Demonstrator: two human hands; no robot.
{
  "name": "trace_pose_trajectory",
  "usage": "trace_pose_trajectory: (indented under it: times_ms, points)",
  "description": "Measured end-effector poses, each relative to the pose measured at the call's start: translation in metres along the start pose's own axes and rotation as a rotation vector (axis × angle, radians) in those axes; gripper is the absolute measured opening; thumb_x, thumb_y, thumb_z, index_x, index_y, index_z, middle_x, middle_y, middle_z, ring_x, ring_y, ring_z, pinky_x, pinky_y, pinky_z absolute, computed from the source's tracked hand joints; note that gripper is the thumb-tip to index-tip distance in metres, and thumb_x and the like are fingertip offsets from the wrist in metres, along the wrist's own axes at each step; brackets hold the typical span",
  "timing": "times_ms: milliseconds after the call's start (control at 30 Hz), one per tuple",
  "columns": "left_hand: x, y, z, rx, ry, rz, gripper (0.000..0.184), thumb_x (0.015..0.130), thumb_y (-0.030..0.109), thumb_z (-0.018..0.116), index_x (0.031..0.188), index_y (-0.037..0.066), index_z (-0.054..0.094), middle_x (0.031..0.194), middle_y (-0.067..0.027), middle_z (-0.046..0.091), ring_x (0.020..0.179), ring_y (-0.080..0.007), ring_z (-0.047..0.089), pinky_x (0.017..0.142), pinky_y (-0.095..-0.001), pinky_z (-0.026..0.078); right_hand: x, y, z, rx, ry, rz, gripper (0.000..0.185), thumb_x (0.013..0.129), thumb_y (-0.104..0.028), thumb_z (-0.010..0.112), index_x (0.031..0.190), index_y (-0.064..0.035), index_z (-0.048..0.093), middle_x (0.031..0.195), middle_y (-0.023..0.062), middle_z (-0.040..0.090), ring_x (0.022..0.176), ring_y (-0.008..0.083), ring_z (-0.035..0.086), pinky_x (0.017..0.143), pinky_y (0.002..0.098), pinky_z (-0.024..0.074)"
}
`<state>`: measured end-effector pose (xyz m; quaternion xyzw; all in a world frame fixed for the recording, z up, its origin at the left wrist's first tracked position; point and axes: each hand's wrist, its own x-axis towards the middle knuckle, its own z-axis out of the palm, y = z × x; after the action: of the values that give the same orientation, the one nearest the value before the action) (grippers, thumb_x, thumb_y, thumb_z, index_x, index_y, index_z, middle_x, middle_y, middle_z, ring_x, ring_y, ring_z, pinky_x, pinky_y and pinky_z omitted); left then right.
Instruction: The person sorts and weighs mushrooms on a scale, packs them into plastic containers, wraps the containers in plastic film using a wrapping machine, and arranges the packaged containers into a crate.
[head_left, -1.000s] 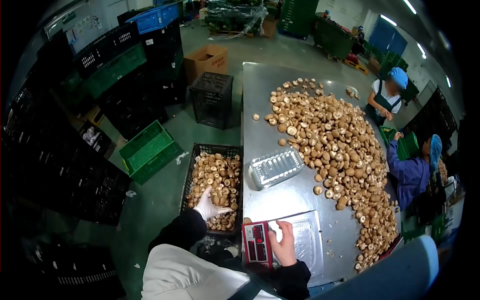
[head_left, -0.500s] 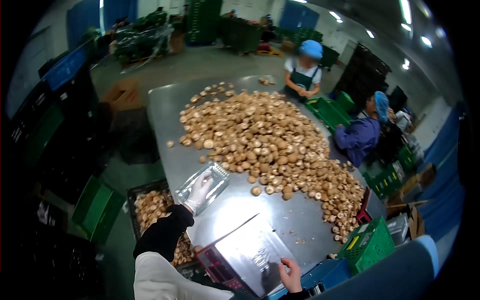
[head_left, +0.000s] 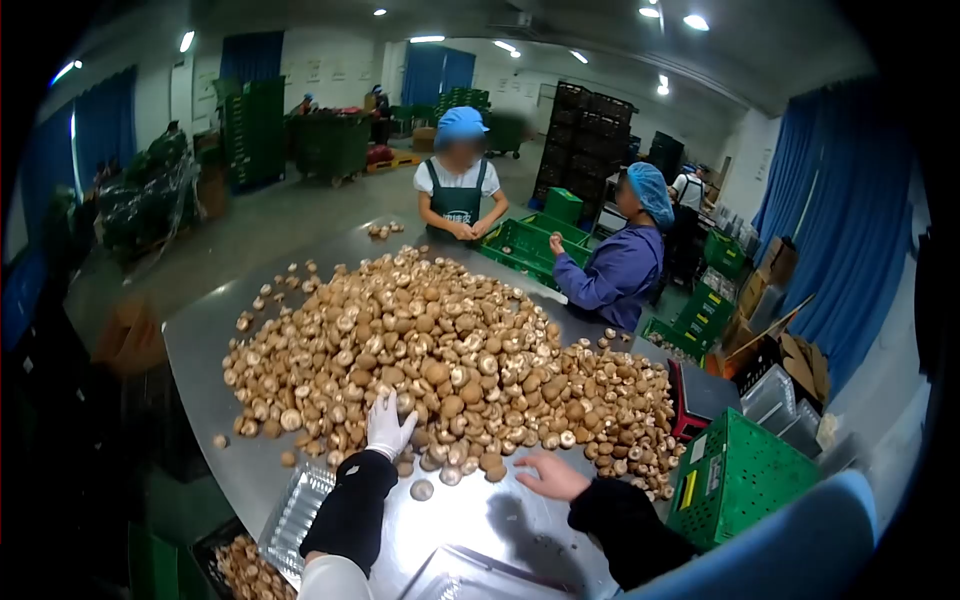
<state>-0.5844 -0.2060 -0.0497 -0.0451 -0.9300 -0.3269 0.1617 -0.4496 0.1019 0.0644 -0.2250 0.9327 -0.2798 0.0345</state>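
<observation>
My left hand [head_left: 390, 428], in a white glove, is at the near edge of a large heap of brown mushrooms [head_left: 440, 340], its fingers spread against them. My bare right hand [head_left: 551, 475] hovers over the metal table [head_left: 450, 515] near the heap's front edge, fingers apart and holding nothing. A clear plastic tray [head_left: 298, 510] lies left of my left sleeve. Another clear tray [head_left: 470, 578] shows at the bottom edge, partly cut off.
Two people in blue caps stand across the table by green crates [head_left: 525, 248]. A green crate [head_left: 735, 480] and a red scale [head_left: 700, 398] are at the right. A black crate of mushrooms [head_left: 250, 568] sits low at the left.
The view has swung right. My left hand has gone from the crate of mushrooms, past the clear tray, to the heap. My right hand has moved from the scale towards the heap.
</observation>
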Motion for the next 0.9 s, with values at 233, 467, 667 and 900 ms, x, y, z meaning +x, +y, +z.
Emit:
trace_pose_trajectory:
  times_ms: [233,467,667,900]
  points:
    - [0.013,0.024,0.012,0.212,0.018,-0.14,0.08,0.071,0.057,0.062,0.136,0.018,0.037,0.114,-0.023,0.047,0.107,-0.0374,0.046,0.092,-0.046,0.035,0.159,0.046,0.027,-0.102,0.226,-0.109,0.037,0.08,-0.025,0.059,0.108,-0.0008,0.055,0.108,0.0194,0.052,0.1,0.036,0.052,0.087,0.0405,0.043]
    - [0.009,0.024,0.014,0.242,-0.071,-0.056,0.089,0.068,0.055,0.067,0.139,0.015,0.032,0.108,-0.0198,0.055,0.104,-0.0362,0.05,0.087,-0.044,0.041,0.192,0.07,0.061,-0.035,0.342,0.115,0.074,0.068,-0.042,0.07,0.127,-0.0083,0.042,0.124,0.0164,0.042,0.113,0.0343,0.042,0.094,0.044,0.0387]
    - [-0.016,0.035,0.033,-0.056,-0.162,0.078,0.091,0.066,0.045,0.073,0.136,0.002,0.034,0.115,-0.0228,0.054,0.107,-0.0359,0.052,0.091,-0.0404,0.042,0.169,0.076,0.067,-0.066,0.316,0.163,0.07,0.067,-0.045,0.068,0.125,-0.0116,0.047,0.113,0.0172,0.048,0.107,0.0355,0.043,0.091,0.044,0.0389]
    - [-0.033,0.068,0.046,-0.043,-0.378,0.254,0.085,0.066,0.043,0.075,0.133,0.005,0.039,0.115,-0.0219,0.053,0.107,-0.035,0.053,0.091,-0.0383,0.044,0.081,0.095,0.092,0.069,0.216,0.167,0.065,0.067,-0.044,0.066,0.12,-0.0082,0.051,0.12,0.0168,0.046,0.11,0.0372,0.043,0.094,0.0439,0.0376]
